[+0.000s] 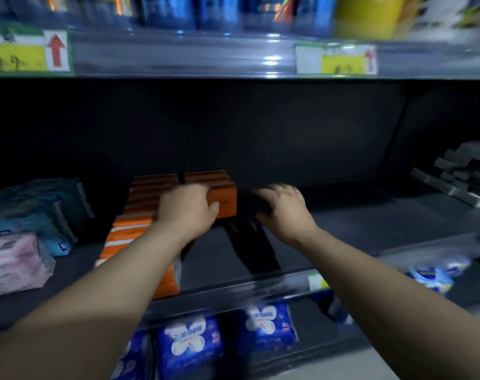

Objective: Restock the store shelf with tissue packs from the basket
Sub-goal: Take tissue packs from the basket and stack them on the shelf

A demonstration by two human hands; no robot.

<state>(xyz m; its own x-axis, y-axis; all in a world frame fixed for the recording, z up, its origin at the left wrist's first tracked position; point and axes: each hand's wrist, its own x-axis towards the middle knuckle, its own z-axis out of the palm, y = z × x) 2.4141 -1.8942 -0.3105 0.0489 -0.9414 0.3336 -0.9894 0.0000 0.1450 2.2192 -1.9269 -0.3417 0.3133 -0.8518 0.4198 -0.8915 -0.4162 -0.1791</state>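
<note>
Orange tissue packs stand in two rows on the dark middle shelf [370, 215]. The left row [132, 229] runs from the shelf front to the back. A shorter row sits behind it to the right. My left hand [186, 207] grips the front orange pack [226, 198] of that shorter row, thumb against its face. My right hand [282, 207] hovers just right of the pack with loosely curled fingers and holds nothing. The basket is out of view.
Blue packs [41, 207] and a pink pack [11, 264] lie at the shelf's left end. Dark grey items [463, 174] sit at the far right. Blue-and-white packs [189, 344] fill the shelf below. Price tags [334, 58] line the upper shelf edge.
</note>
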